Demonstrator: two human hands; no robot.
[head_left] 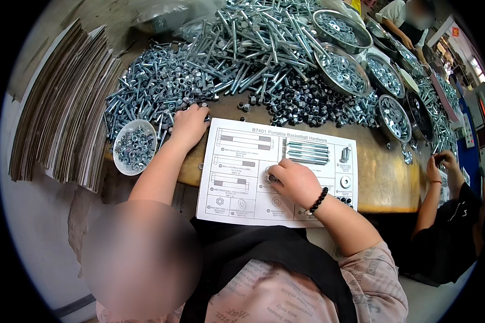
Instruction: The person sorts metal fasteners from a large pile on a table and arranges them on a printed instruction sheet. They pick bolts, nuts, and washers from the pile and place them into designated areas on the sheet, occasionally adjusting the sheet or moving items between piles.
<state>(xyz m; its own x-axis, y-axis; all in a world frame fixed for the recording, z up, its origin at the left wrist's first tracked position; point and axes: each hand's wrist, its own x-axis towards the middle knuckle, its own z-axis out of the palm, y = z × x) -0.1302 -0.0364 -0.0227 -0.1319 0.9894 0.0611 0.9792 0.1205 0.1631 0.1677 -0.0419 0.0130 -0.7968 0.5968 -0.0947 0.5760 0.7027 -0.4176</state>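
Head view: resting left hand [190, 124], half-curled, by nuts [191, 83] on the desk [385, 194], right hand [295, 184] bent over printed sheet [234, 177], can't tell any grip. Crowded by bolts [253, 40], white bowl [125, 170], cardboard stack [64, 107]!

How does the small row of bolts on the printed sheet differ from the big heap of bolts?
The row of bolts lies neatly side by side, while the heap of bolts crosses at many angles. The row has only a few; the heap, too many to count. Both are silvery and slim.
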